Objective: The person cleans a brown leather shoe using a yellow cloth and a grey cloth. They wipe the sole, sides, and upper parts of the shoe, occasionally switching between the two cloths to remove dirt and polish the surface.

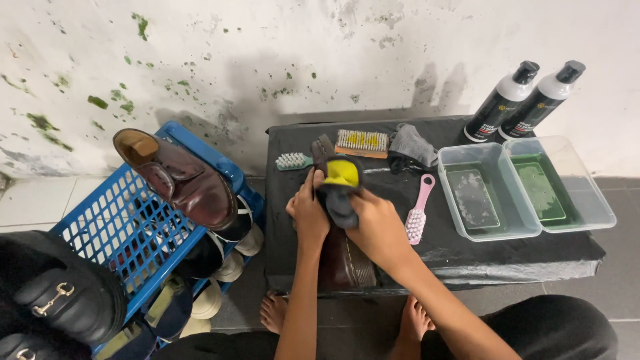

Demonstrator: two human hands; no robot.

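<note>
My left hand (308,212) grips the side of a dark brown shoe (343,263) standing on a black-covered low table (467,250). My right hand (377,223) holds a dark cloth (339,203) pushed against the shoe's opening, where a yellow insole (342,172) shows. Both hands wrap around the shoe's upper part, and its toe points toward me.
On the table lie a green-handled brush (291,161), a wooden brush (361,142), a grey cloth (413,145), a pink brush (418,212), two clear tubs (490,192) and two bottles (501,101). A blue crate (117,230) at left carries a brown shoe (177,177) and black shoes (57,293).
</note>
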